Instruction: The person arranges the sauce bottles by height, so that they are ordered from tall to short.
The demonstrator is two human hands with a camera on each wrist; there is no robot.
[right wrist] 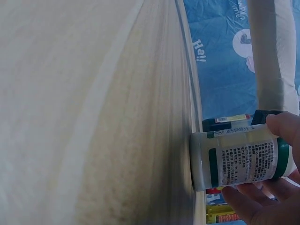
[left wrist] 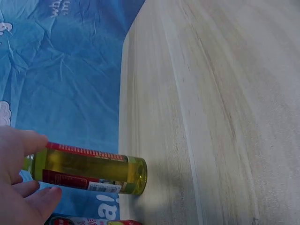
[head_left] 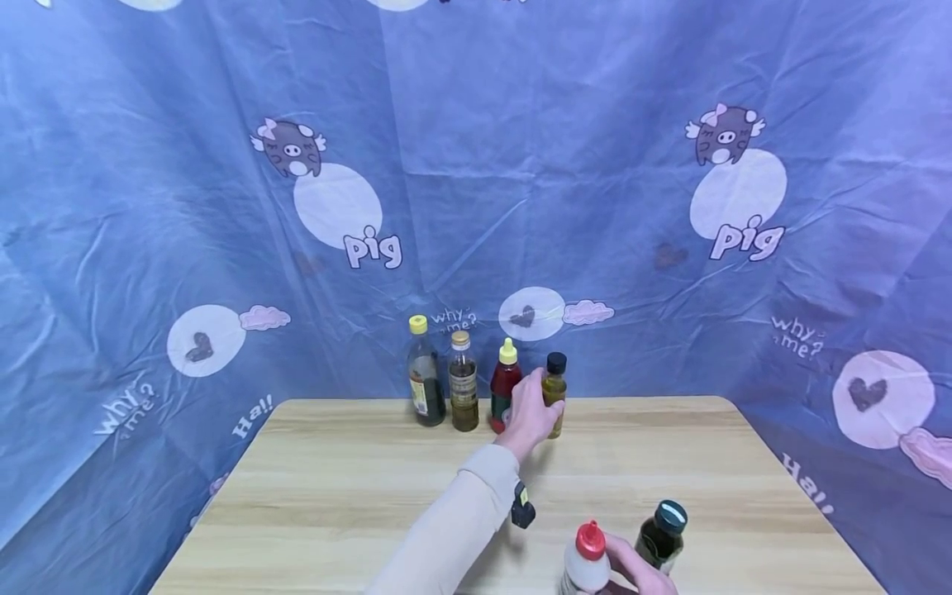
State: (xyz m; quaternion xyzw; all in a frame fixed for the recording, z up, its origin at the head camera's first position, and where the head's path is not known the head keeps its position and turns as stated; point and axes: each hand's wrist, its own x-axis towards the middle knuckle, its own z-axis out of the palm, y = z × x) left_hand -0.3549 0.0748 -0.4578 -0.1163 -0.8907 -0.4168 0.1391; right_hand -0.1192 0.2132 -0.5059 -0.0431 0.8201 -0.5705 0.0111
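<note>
At the back of the table, my left hand (head_left: 530,408) holds a small bottle of yellow-green oil (head_left: 554,388) with a black cap. In the left wrist view, the thumb and fingers lie about the upper part of this bottle (left wrist: 89,168), whose base is at the tabletop. A white squeeze bottle (head_left: 585,570) with a red nozzle cap stands near the front, and my right hand (head_left: 632,570) grips its side. The right wrist view shows its printed label and green bands, with the thumb on one side and the fingers on the other.
Left of the oil bottle stand a red sauce bottle (head_left: 506,384) with a yellow tip, a clear-necked bottle (head_left: 464,388) and a dark sauce bottle (head_left: 426,380) with a yellow cap. A dark jar-like bottle (head_left: 659,537) with a green cap is beside my right hand. Blue printed cloth (head_left: 476,165) hangs behind.
</note>
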